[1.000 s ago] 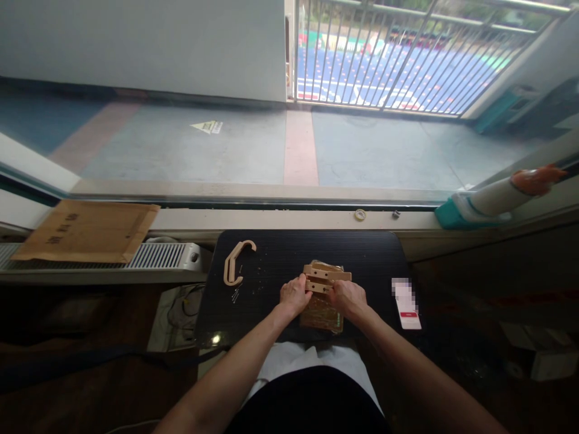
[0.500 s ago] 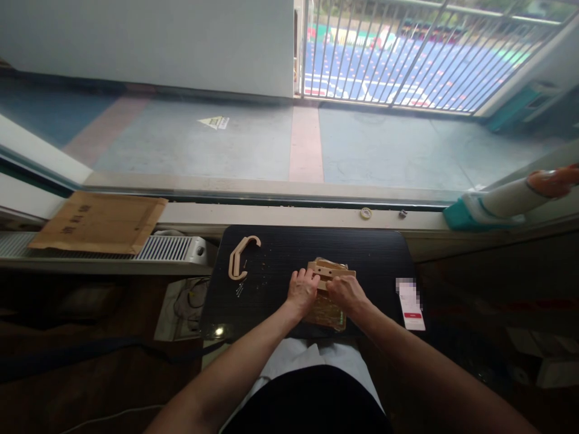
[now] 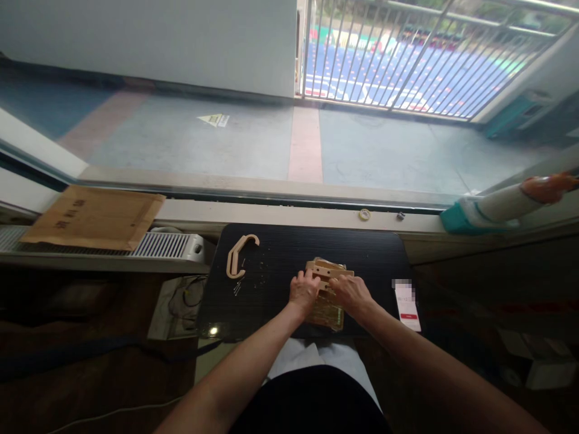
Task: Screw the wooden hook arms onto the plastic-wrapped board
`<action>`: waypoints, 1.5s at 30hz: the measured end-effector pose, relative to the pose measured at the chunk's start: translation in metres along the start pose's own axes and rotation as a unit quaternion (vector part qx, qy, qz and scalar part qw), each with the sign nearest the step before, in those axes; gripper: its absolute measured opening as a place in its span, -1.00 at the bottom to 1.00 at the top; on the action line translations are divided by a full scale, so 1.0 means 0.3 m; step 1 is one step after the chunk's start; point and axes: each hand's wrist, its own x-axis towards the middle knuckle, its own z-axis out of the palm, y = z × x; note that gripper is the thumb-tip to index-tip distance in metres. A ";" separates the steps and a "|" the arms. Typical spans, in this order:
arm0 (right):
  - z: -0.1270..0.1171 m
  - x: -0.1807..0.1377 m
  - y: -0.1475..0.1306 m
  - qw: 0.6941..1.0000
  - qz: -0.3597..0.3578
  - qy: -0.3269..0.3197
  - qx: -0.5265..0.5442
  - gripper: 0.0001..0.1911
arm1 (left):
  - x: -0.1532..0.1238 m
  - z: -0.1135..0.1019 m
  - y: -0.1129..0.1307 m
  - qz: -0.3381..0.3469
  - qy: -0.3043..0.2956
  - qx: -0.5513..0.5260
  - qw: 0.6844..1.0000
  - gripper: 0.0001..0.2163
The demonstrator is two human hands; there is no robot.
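Note:
A light wooden piece with drilled holes [image 3: 322, 270] lies across a package in shiny clear wrap [image 3: 326, 312] on the dark table. My left hand [image 3: 304, 290] is closed on the left end of the wooden piece. The fingers of my right hand [image 3: 349, 290] are pinched near a hole at its right part; anything small between them is hidden. Left on the tabletop rests a hook-shaped wooden part [image 3: 235, 259]. Several screws [image 3: 237, 287] are scattered just below it.
The black table [image 3: 271, 313] stands against the window sill. A phone [image 3: 408, 310] lies at its right edge. On the sill is a roll of tape [image 3: 364, 214]. A brown paper envelope [image 3: 97, 217] covers part of the white radiator [image 3: 169, 246] at left.
My right hand has shifted slightly, its fingers now bent down at the wooden piece near a hole. My left hand keeps its place. The whole view has moved a little.

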 end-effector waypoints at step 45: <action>-0.021 0.014 -0.013 0.995 -0.089 -0.024 -0.024 -0.71 | -0.007 0.015 0.002 -0.006 0.004 -0.007 1.000 -0.87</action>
